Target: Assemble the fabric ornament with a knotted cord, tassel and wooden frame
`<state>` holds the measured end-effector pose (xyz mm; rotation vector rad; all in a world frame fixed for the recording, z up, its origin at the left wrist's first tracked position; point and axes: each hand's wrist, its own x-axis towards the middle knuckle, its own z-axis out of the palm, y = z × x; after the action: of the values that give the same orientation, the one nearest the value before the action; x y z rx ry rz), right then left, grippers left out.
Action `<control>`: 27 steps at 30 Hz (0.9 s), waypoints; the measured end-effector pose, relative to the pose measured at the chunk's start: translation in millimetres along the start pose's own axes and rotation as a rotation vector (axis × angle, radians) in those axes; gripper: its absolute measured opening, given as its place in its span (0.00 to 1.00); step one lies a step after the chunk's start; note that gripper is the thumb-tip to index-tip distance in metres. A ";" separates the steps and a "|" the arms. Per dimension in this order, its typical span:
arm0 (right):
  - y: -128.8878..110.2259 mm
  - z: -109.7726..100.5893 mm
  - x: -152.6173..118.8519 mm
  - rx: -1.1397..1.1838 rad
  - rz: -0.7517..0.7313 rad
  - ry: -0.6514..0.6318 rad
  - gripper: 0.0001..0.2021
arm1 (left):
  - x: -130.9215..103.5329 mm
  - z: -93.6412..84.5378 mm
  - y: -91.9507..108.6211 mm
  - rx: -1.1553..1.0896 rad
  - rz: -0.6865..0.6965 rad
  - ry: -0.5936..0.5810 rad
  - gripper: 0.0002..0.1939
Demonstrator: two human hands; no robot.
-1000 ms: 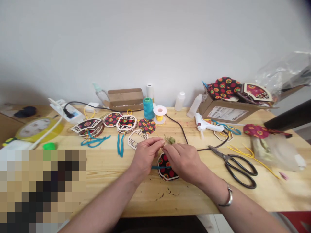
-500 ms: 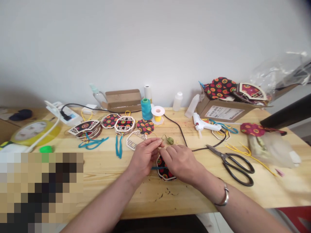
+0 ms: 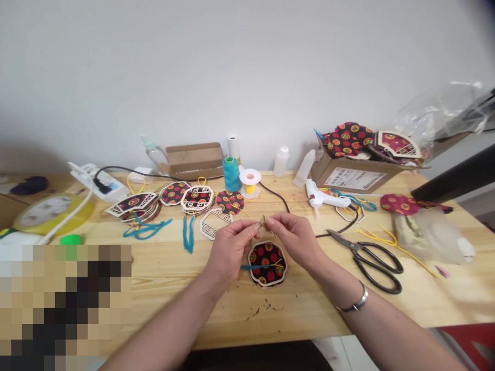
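Observation:
Both hands meet fingertip to fingertip above the middle of the table. My left hand (image 3: 234, 241) pinches one side of a thin olive-green cord (image 3: 263, 221), and my right hand (image 3: 296, 236) pinches the other side. Most of the cord is covered by the fingers. Just below them lies an octagon-like pendant (image 3: 266, 263) with dark floral fabric and a pale wooden rim. A blue cord (image 3: 253, 267) crosses its left half and meets a short yellow cord (image 3: 277, 264) on its face. Neither hand visibly grips the pendant.
Large black scissors (image 3: 371, 260) and a white glue gun (image 3: 325, 197) lie to the right. Behind my hands stand a blue thread cone (image 3: 231, 174) and a spool (image 3: 250, 178). Finished-looking pendants (image 3: 197, 198) lie left; a cardboard box (image 3: 353, 178) stands back right.
My right hand has moved right and up, uncovering the pendant. The small green ball seen beyond the fingers is no longer visible there. Both hands' fingertips now meet at the cord.

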<state>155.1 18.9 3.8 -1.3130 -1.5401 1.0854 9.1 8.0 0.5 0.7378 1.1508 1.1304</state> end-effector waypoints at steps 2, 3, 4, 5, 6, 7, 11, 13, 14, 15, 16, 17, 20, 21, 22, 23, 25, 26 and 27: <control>0.9 2.1 0.8 0.125 0.093 -0.056 0.13 | -1.4 1.0 -0.3 0.053 0.040 0.002 0.08; 1.1 3.2 0.7 0.178 0.113 -0.066 0.13 | -2.2 1.6 -0.2 0.091 0.064 0.000 0.07; 1.2 4.1 0.4 0.221 0.122 -0.069 0.13 | -3.0 2.3 -0.1 0.135 0.088 -0.003 0.07; 1.3 4.9 0.2 0.257 0.126 -0.071 0.12 | -3.8 2.8 0.1 0.180 0.112 -0.007 0.06; 1.5 5.4 -0.1 0.284 0.127 -0.074 0.13 | -4.6 3.3 0.4 0.223 0.136 -0.013 0.05; 1.7 5.8 -0.2 0.303 0.127 -0.079 0.13 | -5.3 3.6 0.6 0.260 0.157 -0.020 0.05; 2.9 5.5 0.1 0.312 0.143 -0.095 0.13 | -6.8 3.7 1.1 0.332 0.197 -0.028 0.05; 2.8 4.8 0.5 0.270 0.146 -0.079 0.12 | -6.8 3.4 0.8 0.349 0.205 -0.024 0.06; 2.5 4.5 0.7 0.239 0.136 -0.064 0.11 | -6.7 3.3 0.7 0.358 0.206 -0.024 0.06; 2.1 4.1 0.9 0.205 0.119 -0.048 0.11 | -6.6 3.2 0.6 0.366 0.205 -0.025 0.06; 1.6 3.7 1.2 0.174 0.099 -0.035 0.10 | -6.6 3.2 0.6 0.369 0.200 -0.030 0.07; 1.1 3.3 1.5 0.147 0.079 -0.026 0.09 | -6.5 3.2 0.7 0.368 0.192 -0.036 0.07; -0.5 1.7 2.5 0.117 0.059 -0.017 0.09 | -6.3 3.5 1.0 0.348 0.160 -0.058 0.08; -0.9 1.1 2.8 0.122 0.061 -0.016 0.09 | -6.3 3.5 0.9 0.341 0.148 -0.064 0.08; -1.3 0.5 3.0 0.131 0.065 -0.016 0.09 | -6.3 3.4 0.6 0.334 0.134 -0.070 0.08; -1.6 -0.1 3.2 0.143 0.072 -0.016 0.09 | -6.2 3.2 0.2 0.327 0.122 -0.075 0.08; -2.0 -1.0 3.4 0.171 0.089 -0.020 0.09 | -6.2 2.3 -1.1 0.319 0.102 -0.082 0.09; -2.1 -1.3 3.4 0.187 0.099 -0.024 0.10 | -6.1 1.8 -1.6 0.316 0.094 -0.088 0.09; -2.0 -1.6 3.5 0.202 0.111 -0.032 0.10 | -6.0 1.3 -2.0 0.312 0.084 -0.098 0.09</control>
<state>155.6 22.3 6.3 -1.2581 -1.3538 1.3015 10.9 1.8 0.9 1.0793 1.2360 0.9825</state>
